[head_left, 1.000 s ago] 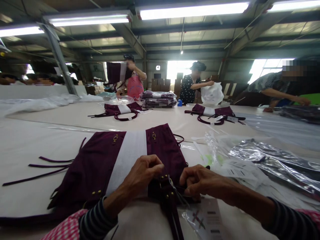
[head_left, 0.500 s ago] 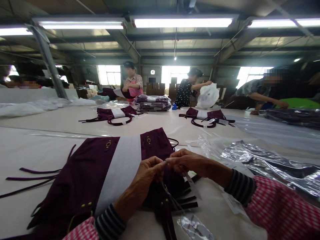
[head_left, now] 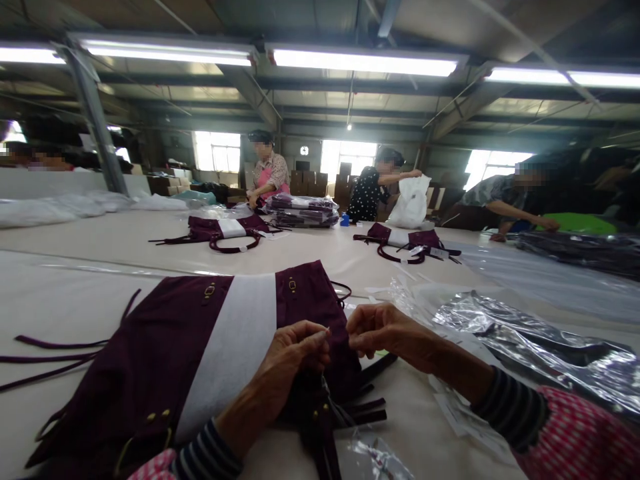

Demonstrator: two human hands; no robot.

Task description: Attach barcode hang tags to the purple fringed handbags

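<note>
A dark purple handbag (head_left: 150, 340) lies flat on the table in front of me, with a white paper band (head_left: 230, 353) around its middle. My left hand (head_left: 293, 353) is over the bag's right part, thumb and forefinger pinched on the end of a thin string. Below that hand, grey cords (head_left: 340, 410) hang towards a clear plastic pouch (head_left: 377, 457) at the lower edge. My right hand (head_left: 387, 333) is just to the right, a small gap from the left fingertips. Its fingers are curled together; anything between them is too small to make out.
Shiny clear plastic bags (head_left: 540, 347) lie at right, beside paper tags (head_left: 465, 417). Two more purple bags (head_left: 220, 228) and a stack of wrapped bags (head_left: 300, 210) lie further back. Across the table, a person (head_left: 267, 170) and several co-workers handle goods.
My hands were touching at the fingertips; the right one has drawn away to the right. My view has shifted slightly. A person across the table has lowered a white bag.
</note>
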